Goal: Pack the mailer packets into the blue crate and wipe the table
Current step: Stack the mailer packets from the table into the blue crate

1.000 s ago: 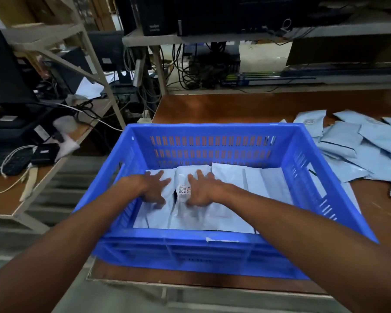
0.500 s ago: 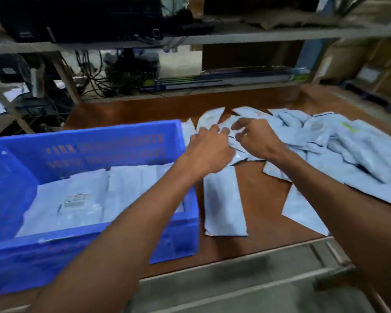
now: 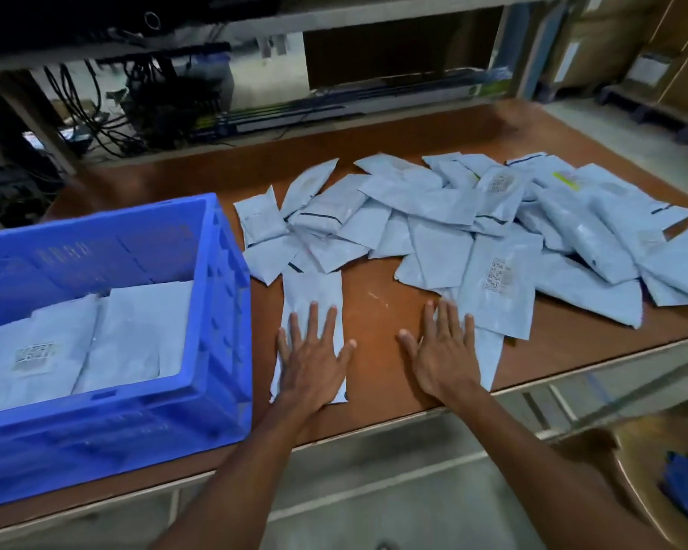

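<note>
Beneath left hand (image 3: 310,363): packet (image 3: 312,289), flat | right hand (image 3: 445,361) touching second packet (image 3: 490,361)

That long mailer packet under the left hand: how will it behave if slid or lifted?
The mailer packet lies thin and flat under the left hand, so it probably sags when lifted by one end. Its smooth film on the wooden table suggests it slides easily. No bulge shows, so likely light.

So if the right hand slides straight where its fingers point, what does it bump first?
Probably the pale blue mailer packet with the black code label, just ahead of the right hand.
</note>
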The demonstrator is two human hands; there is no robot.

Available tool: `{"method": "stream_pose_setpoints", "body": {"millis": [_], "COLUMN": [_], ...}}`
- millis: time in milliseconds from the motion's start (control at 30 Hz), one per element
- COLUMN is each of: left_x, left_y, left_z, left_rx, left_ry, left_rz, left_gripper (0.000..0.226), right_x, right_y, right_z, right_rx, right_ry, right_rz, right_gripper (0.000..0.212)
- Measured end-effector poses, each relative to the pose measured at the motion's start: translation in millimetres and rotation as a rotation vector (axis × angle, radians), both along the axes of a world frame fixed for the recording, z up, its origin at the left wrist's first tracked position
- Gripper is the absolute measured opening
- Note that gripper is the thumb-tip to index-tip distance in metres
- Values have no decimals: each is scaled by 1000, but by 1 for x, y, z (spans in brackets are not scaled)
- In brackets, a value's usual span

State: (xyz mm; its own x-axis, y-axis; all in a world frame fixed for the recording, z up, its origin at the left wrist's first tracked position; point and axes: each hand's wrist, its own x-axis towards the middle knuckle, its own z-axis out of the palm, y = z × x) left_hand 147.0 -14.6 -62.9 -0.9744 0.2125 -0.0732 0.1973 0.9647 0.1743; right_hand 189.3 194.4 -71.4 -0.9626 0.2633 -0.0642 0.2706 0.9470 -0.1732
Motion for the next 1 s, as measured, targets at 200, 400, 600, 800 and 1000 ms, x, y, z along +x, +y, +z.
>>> {"method": "stream_pose_setpoints", "body": {"millis": [200, 400, 600, 800, 1000], "left_x": [3, -7, -9, -12, -12], "left_y": [-1, 0, 9, -1, 5], "left_z": [-8, -3, -8, -9, -11], "left_rx": [-9, 43, 5, 12, 20], "left_ry": [54, 103, 24, 82, 54], "left_rz": [-26, -9, -68, -74, -134], "left_gripper": [80, 71, 66, 68, 69], "right_x": [-3, -15, -9, 6, -48], "right_y": [-13, 36, 37, 12, 19], "right_z": [17, 42, 14, 25, 20], "right_rx": [-191, -4, -184, -86, -212], "right_ry": [-109, 295, -49, 183, -70], "right_rz": [170, -23, 13, 44, -126], "right_gripper": [85, 59, 81, 62, 85]}}
